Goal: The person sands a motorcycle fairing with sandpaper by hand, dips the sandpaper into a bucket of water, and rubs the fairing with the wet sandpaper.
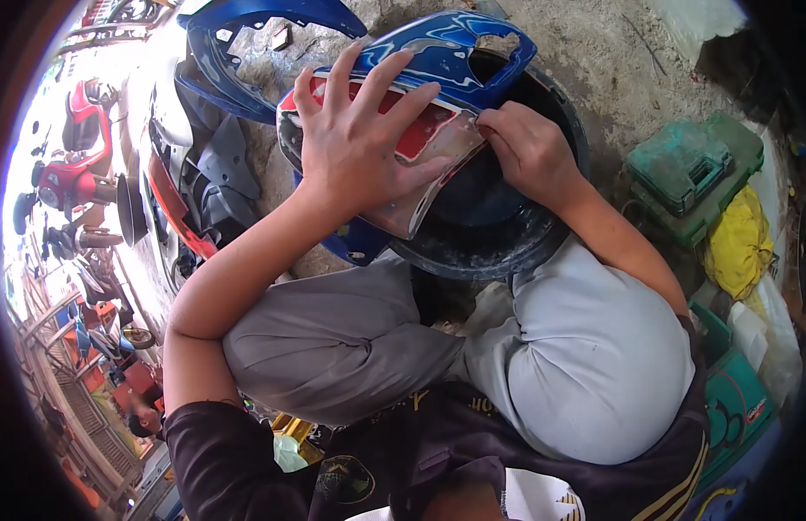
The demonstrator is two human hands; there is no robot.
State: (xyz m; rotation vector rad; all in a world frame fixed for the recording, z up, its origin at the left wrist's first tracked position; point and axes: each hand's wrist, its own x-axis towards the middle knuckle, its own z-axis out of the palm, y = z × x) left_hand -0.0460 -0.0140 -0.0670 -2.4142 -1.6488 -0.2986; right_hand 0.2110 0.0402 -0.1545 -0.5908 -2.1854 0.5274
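Note:
A curved panel with red and bare sanded patches (pixel 429 130) rests over the rim of a round black basin (pixel 498 252). My left hand (pixel 355 143) lies on the panel with its fingers spread. At the panel's right corner, my right hand (pixel 533 152) is closed, thumb and fingers pinched together; whatever is between them is too hidden to make out. Behind the panel, a blue part with white streaks (pixel 446 52) leans across the basin's back edge.
Another blue part (pixel 281 13) lies at the upper left, near grey and orange fairings (pixel 225 165). Green cases (pixel 680 165) and a yellow bag (pixel 740 243) stand at the right. A red motorcycle (pixel 77 187) and a person (pixel 145 417) are far left.

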